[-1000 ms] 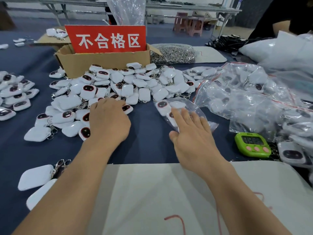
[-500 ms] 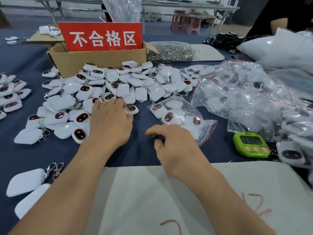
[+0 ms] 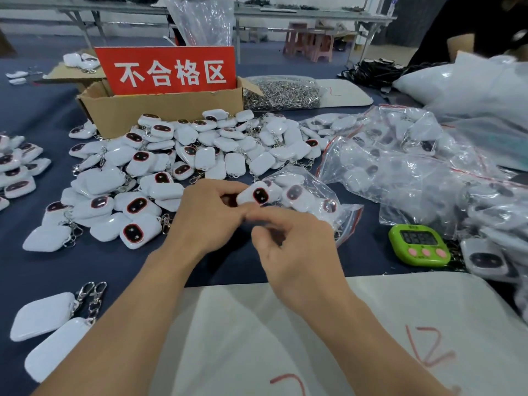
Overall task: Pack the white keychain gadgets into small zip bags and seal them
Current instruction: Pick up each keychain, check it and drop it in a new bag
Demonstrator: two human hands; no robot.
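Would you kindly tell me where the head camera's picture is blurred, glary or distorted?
In the head view, motion smears the fingers of the right hand; also in the head view, glare on the heap of bags veils what is inside; the head view's wide lens bows the far table rails, and its timer digits are too soft to read.

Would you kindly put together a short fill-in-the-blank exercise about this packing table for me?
1. The timer with three pink buttons is ___ in colour.
2. The sign standing in the cardboard box is ___ with white characters.
3. The left hand holds a white gadget next to a clear zip ___ that already contains others.
Missing words: green; red; bag.
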